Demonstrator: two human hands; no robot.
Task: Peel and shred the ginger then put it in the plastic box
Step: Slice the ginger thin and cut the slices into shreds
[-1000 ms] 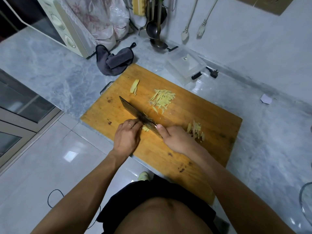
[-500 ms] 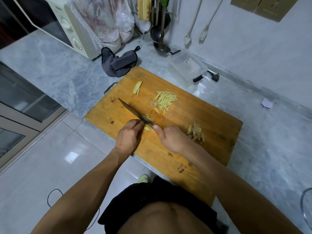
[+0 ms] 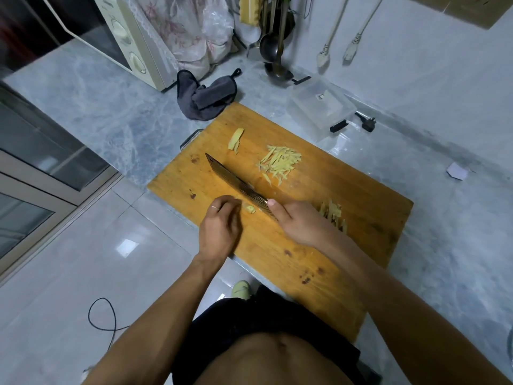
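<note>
While the right hand (image 3: 302, 220) grips the cleaver (image 3: 236, 182), its handle hidden in the palm and the forefinger laid along the blade's flank, seemingly to steady each stroke, the left hand (image 3: 220, 226) curls its fingertips toward the small ginger piece (image 3: 250, 209) just beside the blade; whether they actually touch or pinch it I cannot tell, though knuckles bent like this would keep them clear of the edge. Finished ginger shreds (image 3: 280, 163) lie heaped on the far side of the blade, probably pushed there to leave cutting room, with a thin slice (image 3: 236, 138) set apart near the board's far corner and a further heap of cut ginger (image 3: 333, 215) partly hidden behind the right wrist. All of it rests on a worn wooden chopping board (image 3: 347, 190) that juts over the edge of a grey marble-patterned counter (image 3: 111, 112). Beyond the board's far edge waits the clear plastic box (image 3: 319, 107), seemingly with no ginger in it yet, which suggests shredding is unfinished. Nearby sit a crumpled grey cloth (image 3: 205, 100), a cream microwave (image 3: 130, 40) and hanging ladles (image 3: 273, 43) against the pale wall.
</note>
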